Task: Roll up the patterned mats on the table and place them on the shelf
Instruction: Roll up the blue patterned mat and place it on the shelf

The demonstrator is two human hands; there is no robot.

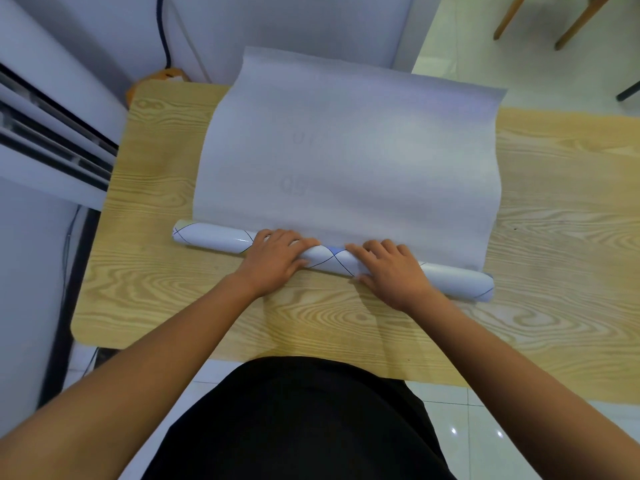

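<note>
On the near middle of the table (166, 282), the left hand (277, 259) and the right hand (393, 273) are lying side by side on the rolled part (214, 238) of the patterned mat (346, 157). Both hands are grasping this roll: the fingers are curving over its top to the far side, and the thumbs are pressing on its near side. A short piece of the roll is showing between the two hands.

The roll is running across the table from left to right, with its right end a little nearer to the person. Its outer face is looking glossy and white, with thin dark lines crossing as diamonds and a small blue patch. The unrolled part is spreading from the roll toward the far edge of the table and is hanging over it; it is showing a plain, matt white back with faint grey marks, and its surface is waving slightly.

The table is showing a light wood grain. To the left, a white unit with dark slats (52, 140) is standing. At the far side a black cable (162, 29) is hanging down, and at the far right wooden chair legs (581, 19) are standing on a pale tiled floor (467, 427).
</note>
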